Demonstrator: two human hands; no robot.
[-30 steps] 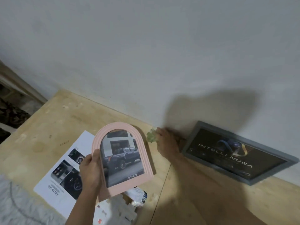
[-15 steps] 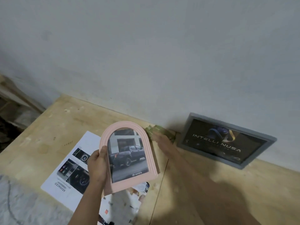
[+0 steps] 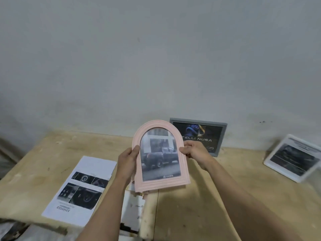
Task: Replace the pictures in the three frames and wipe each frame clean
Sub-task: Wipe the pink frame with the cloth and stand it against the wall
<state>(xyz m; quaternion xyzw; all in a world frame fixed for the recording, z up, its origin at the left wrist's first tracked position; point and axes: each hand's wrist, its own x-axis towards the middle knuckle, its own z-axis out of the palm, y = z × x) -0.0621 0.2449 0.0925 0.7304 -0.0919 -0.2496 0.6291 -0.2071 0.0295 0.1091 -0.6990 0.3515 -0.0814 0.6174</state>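
The right hand (image 3: 194, 150) has come back from the wall to join the left hand (image 3: 127, 160), both gripping the side edges of the pink arched frame (image 3: 160, 155) above the table (image 3: 199, 197); it looks light, stiff, with a fragile front, so edges are safest.

The arched frame (image 3: 160, 154) is pale pink with ridged bands, around a dark blue-grey truck picture. The rectangular frame (image 3: 220, 134) is grey, its picture black with blue and gold. The third frame (image 3: 293, 158) is white. The table (image 3: 208, 188) is light tan wood; the printed sheet (image 3: 81, 188) is white with dark photos.
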